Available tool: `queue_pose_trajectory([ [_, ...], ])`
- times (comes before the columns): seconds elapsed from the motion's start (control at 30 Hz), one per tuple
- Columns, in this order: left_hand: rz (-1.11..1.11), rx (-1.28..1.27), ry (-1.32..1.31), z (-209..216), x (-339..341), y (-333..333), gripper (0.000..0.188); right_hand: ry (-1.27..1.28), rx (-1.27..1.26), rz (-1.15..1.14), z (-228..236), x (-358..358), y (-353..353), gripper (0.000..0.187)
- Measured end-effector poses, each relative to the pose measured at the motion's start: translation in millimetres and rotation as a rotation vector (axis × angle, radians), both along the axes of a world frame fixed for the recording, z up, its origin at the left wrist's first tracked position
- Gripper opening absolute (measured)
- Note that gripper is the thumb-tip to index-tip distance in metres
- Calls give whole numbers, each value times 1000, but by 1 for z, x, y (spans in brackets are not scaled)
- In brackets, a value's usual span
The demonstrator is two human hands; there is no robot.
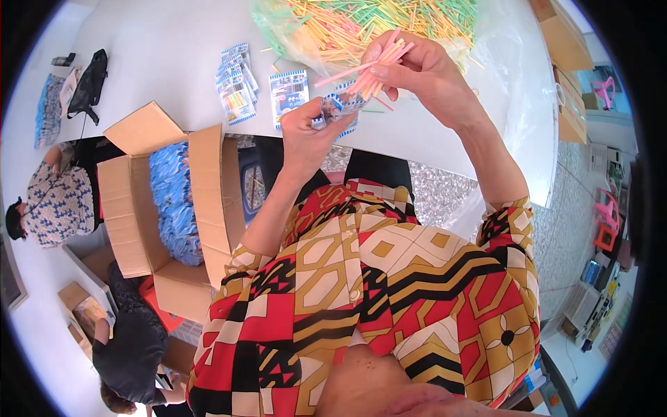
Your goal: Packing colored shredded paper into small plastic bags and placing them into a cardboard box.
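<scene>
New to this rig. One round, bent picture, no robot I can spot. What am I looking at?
There is no machine here: the work is done by a person's bare hands. The single picture comes from a wide fisheye camera worn on that person's head and looking down, so straight edges curve near the rim. The patterned shirt is the wearer's own, and picture left is their left.

The left hand holds a blue-and-white packet. The right hand pinches a bunch of thin sticks, mostly pink, close by; whether any are inside the packet is hard to tell.

On the white table lie a multicoloured heap of sticks on clear plastic and more packets. An open box at left holds blue packs.
</scene>
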State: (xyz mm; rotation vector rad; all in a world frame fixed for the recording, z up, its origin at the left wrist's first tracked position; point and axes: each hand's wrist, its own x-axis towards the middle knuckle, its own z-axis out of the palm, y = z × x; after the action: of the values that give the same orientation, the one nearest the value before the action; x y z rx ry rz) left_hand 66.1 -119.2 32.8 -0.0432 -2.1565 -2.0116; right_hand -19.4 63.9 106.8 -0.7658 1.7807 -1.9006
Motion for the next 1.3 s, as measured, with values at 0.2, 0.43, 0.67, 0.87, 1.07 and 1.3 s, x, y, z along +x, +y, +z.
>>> queue_pose_trajectory([
  [0.2, 10, -79, 10, -4, -5, -2, 13, 74, 81, -14, 4, -2, -2, 7],
  [0.43, 6, -167, 102, 1, -32, 5, 14, 186, 172, -165, 13, -8, 1, 10],
  [0.67, 31, -278, 252, 9, -63, 17, 14, 296, 215, -225, 23, -21, 10, 12],
  [0.87, -11, -136, 203, 8, -85, 32, 16, 303, 256, -287, 18, -33, 17, 15],
  [1.07, -83, -24, 164, 12, -113, 46, 18, 319, 332, -335, 14, -55, 32, 28],
  [1.3, -158, 50, 152, 16, -120, 41, 21, 354, 164, -409, 13, -59, 47, 32],
])
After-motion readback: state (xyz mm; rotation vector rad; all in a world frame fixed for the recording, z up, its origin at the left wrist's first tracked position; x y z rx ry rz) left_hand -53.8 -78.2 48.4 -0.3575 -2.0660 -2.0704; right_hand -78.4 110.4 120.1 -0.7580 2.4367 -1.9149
